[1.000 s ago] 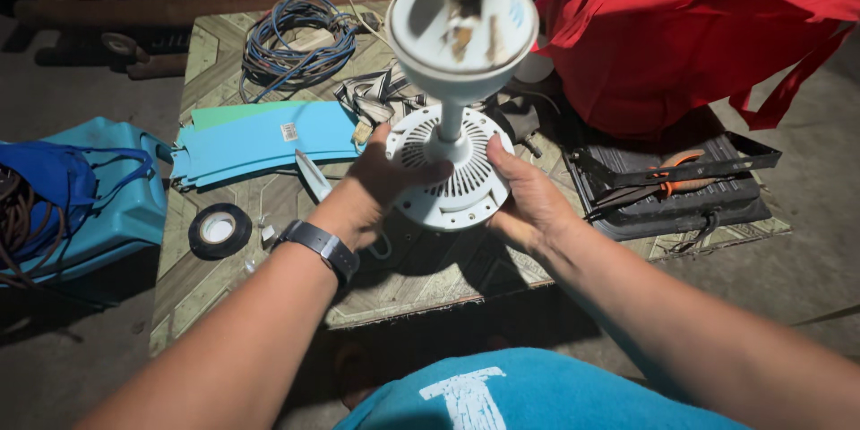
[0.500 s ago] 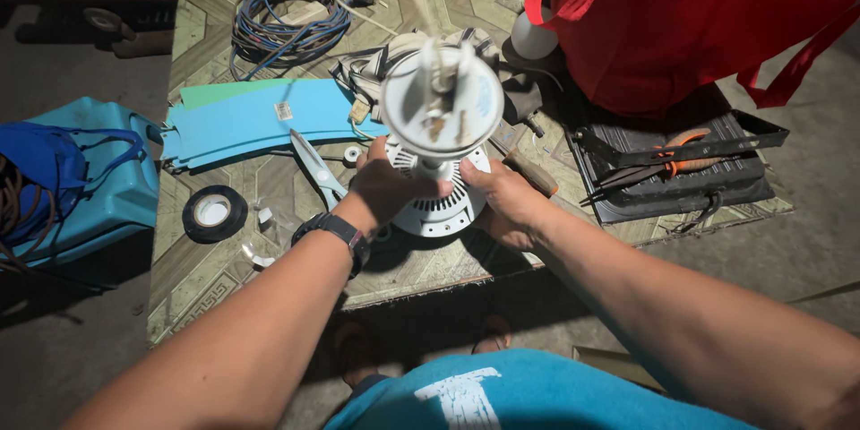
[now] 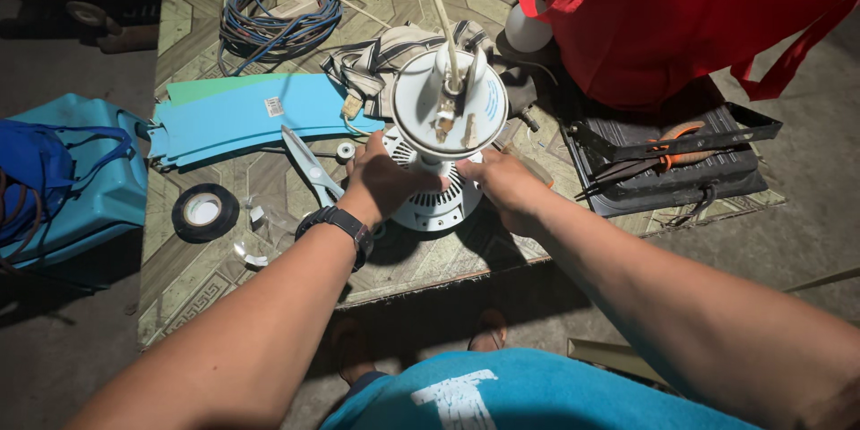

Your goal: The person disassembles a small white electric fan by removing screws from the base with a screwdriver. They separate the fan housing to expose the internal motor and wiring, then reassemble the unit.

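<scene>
A white fan motor housing with vent slots stands on the patterned table, its round white cap pointing up at the camera with a white cord rising from it. My left hand, with a black watch on the wrist, grips the housing from the left. On the right side my right hand holds the same housing. Both sets of fingers wrap the narrow neck below the cap.
Scissors and a roll of black tape lie left of the hands. Blue fan blades, a coiled blue cable, a striped cloth, a red bag and a black tray with pliers surround them.
The fan motor has come down from in front of the camera toward the table. The view has tilted down, and both hands keep their hold.
</scene>
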